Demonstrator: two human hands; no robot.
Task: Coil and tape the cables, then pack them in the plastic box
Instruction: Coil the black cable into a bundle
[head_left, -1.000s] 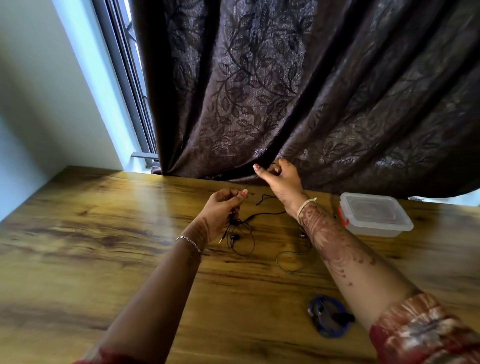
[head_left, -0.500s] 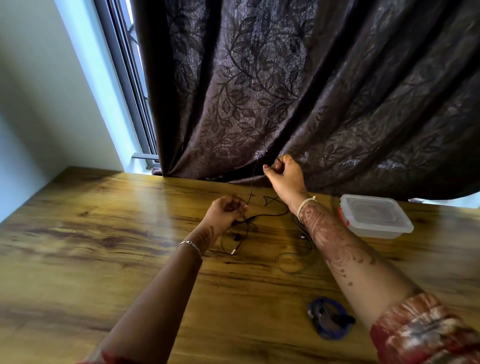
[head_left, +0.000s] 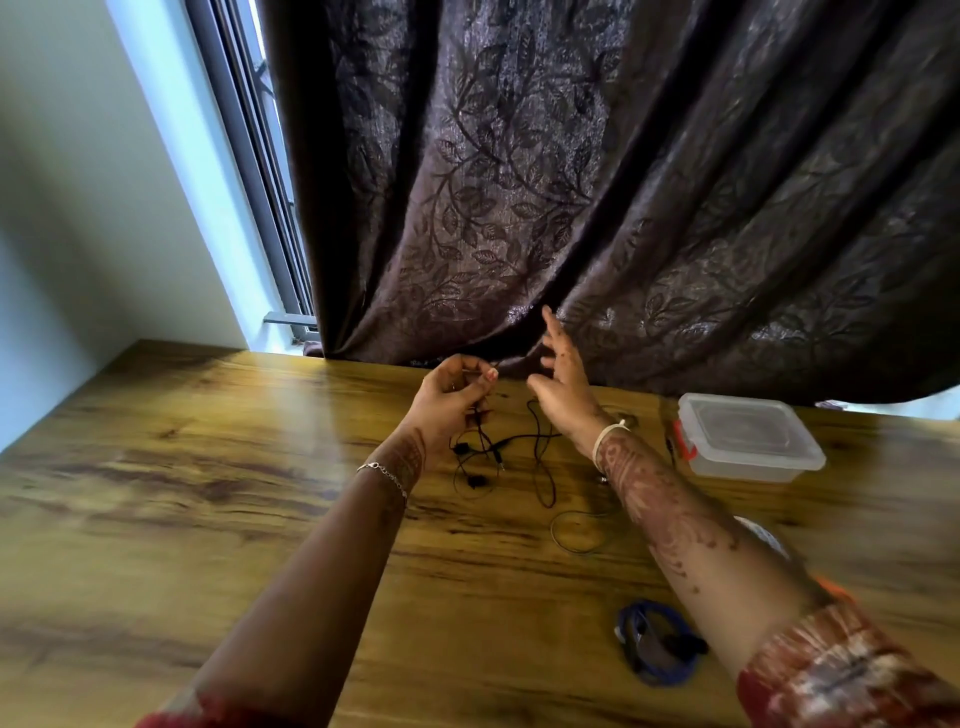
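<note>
A big dark curtain (head_left: 571, 182) is hung behind a wooden table (head_left: 249, 467). A plastic box (head_left: 748, 441), lid shut, is set at the table's right side. A thin black cable (head_left: 524, 438) is pinched in the curled fingers of the left hand (head_left: 452, 402). It was pinched by the right hand (head_left: 563, 387) a moment ago; now it is let go, and that hand's fingers are spread. A blue cable (head_left: 657, 644) is laid coiled near the right arm. The black cable is left loose on the table, so coiling is probably not finished.
</note>
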